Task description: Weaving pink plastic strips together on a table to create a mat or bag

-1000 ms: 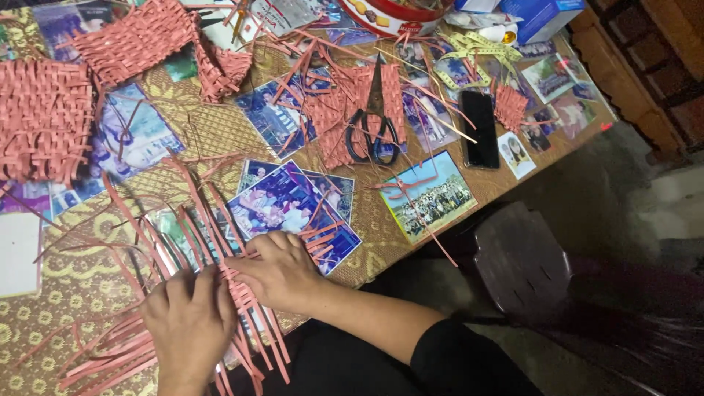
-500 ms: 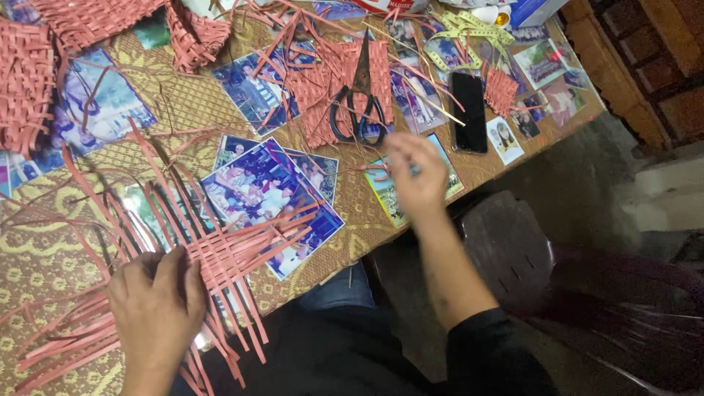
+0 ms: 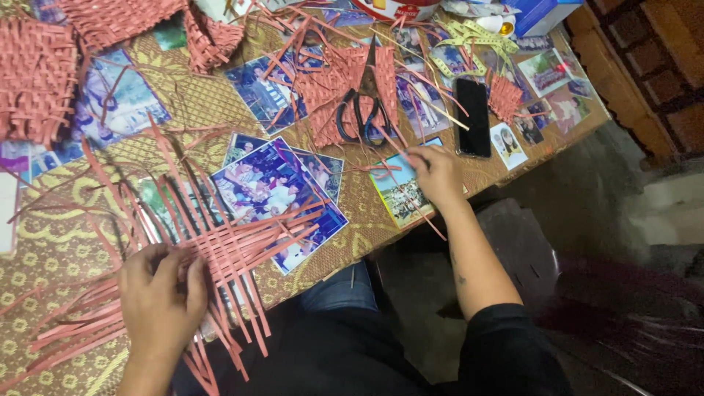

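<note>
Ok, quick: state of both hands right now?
Left hand: flat, open, pressing on the pink woven strips.
Right hand: closed, pinching a loose pink strip.
</note>
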